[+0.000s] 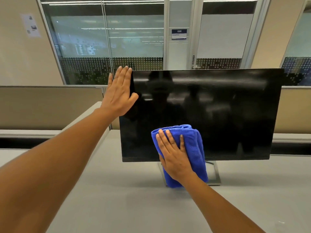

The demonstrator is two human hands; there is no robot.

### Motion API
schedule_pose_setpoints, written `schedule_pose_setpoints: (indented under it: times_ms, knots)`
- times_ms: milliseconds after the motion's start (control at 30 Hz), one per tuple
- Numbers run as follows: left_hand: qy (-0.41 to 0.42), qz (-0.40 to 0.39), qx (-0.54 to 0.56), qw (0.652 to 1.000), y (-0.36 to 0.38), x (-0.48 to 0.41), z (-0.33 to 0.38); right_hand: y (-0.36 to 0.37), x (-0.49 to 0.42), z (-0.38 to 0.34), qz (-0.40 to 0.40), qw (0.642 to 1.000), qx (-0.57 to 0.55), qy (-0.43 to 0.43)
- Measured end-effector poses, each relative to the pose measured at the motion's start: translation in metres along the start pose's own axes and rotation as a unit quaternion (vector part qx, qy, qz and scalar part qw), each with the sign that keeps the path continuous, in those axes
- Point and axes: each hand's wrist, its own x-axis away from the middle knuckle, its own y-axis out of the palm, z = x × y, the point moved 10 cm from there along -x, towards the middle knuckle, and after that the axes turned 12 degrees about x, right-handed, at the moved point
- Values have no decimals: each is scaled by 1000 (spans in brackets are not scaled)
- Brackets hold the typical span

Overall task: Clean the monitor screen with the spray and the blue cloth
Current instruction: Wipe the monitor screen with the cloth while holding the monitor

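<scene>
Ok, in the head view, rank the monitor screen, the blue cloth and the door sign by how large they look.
1. Monitor screen, by far the largest.
2. Blue cloth, partly covered by the right hand.
3. Door sign, smallest, though it sits much farther from the camera.

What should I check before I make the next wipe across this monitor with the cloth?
1. Monitor steadied: ok, the left hand lies flat on its upper left edge.
2. Blue cloth on the glass: ok, the right hand presses it flat low on the screen.
3. Cloth tail clear: not ok, its lower end hangs past the bottom bezel in front of the stand.
4. Screen damp from spray: cannot tell; the spray bottle is not in view.
5. Streaks left: not ok, a hazy band shows along the top.
6. Desk clear near the stand: ok.
</scene>
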Motion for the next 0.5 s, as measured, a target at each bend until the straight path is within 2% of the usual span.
schedule_pose_setpoints:
  times_ms: [200, 500]
  knots:
    - [3, -4, 5, 1000, 1, 2, -1, -12, -21, -61, 18, 991, 40, -127]
    - [7, -8, 13, 1000, 2, 3, -2, -20, -48, -99, 17, 981, 52, -185]
